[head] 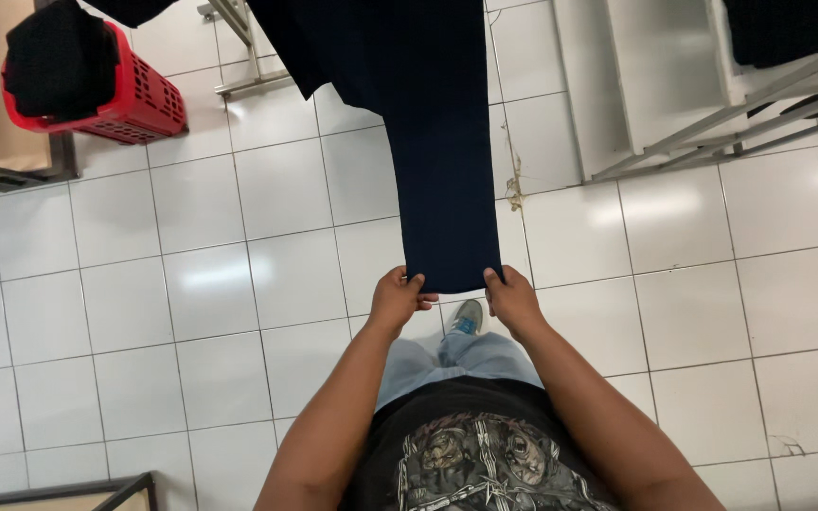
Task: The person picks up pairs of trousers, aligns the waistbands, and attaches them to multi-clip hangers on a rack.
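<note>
Both hands, left hand [397,299] and right hand [513,301], pinch the hem corners of the dark garment [437,142]; keeping it taut above the floor tiles [210,284] seems wise.

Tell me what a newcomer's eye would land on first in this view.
First, the long dark navy garment hanging down the middle, its lower hem pinched by the left hand and the right hand. Next, the red plastic basket at the upper left, with a black cloth heaped in it. All this is over a white tiled floor.
</note>
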